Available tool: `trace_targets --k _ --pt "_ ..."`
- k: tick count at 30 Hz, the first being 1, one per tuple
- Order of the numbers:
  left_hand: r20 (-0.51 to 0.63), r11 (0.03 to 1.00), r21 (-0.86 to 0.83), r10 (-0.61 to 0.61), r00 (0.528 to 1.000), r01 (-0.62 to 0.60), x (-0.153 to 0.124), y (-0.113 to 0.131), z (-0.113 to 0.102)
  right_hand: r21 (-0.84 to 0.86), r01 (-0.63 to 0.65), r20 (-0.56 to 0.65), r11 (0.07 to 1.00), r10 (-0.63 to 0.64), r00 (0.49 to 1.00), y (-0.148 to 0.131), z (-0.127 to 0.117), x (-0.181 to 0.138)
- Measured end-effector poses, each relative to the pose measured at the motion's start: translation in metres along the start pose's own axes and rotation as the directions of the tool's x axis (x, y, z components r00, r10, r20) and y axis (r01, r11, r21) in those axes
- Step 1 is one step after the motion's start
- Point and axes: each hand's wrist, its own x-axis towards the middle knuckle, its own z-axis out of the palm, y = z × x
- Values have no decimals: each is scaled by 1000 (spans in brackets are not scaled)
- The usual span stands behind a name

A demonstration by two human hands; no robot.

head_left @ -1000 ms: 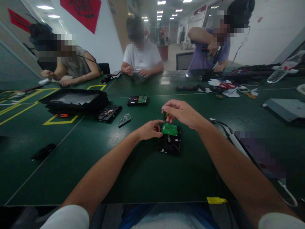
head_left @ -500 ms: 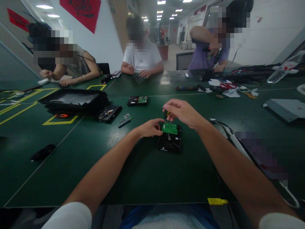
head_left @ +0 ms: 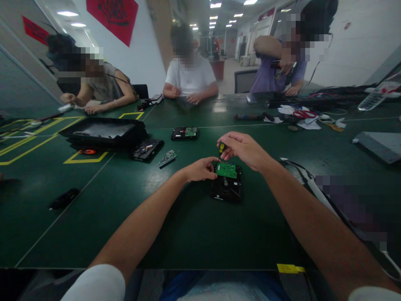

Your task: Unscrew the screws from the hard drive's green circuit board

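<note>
A black hard drive [head_left: 226, 189] lies on the dark green table [head_left: 188, 225] in front of me, a green circuit board [head_left: 226, 170] on its top. My left hand [head_left: 200, 169] is closed at the board's left edge, its fingertips touching the drive. My right hand [head_left: 244, 148] hovers just above the board and pinches a small screwdriver with a yellow and black handle [head_left: 221, 147], tip pointing down at the board.
Another hard drive [head_left: 184, 133], an opened drive [head_left: 147, 149] and a loose circuit board [head_left: 167, 158] lie further off, beside a black tray [head_left: 103, 133]. Three people sit across the table. Cables [head_left: 316, 188] run at my right. Red scissors [head_left: 303, 113] and clutter sit far right.
My right hand has lowered slightly toward the board and the screwdriver handle now shows. My view shifted a little. My left hand stays at the drive's edge.
</note>
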Motion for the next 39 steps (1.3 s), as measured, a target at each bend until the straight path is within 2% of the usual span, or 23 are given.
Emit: trace_targets --k 3,9,11,20,24,28,39 --pt "1 1000 -5 5 1000 -5 0 -2 0 41 -34 -4 999 34 999 -1 0 0" --pt "7 1000 -24 12 1000 -12 1 -5 0 -158 76 3 985 -77 997 1 -4 -1" --pt "3 1000 -25 6 1000 -6 1 -5 0 -174 77 12 982 -76 997 2 -4 -2" --pt "-3 1000 -8 -14 1000 14 0 -1 1 54 -32 8 998 31 999 0 -1 0" --pt "-4 1000 -9 -18 1000 18 0 -2 1 9 -26 33 1000 26 999 0 -3 1" --pt "-9 1000 -13 -21 1000 21 0 -2 0 -51 -8 -8 999 8 1000 -1 -2 -1" --pt "-18 1000 -10 -26 999 26 -2 1 2 54 -52 12 997 52 999 -2 -2 0"
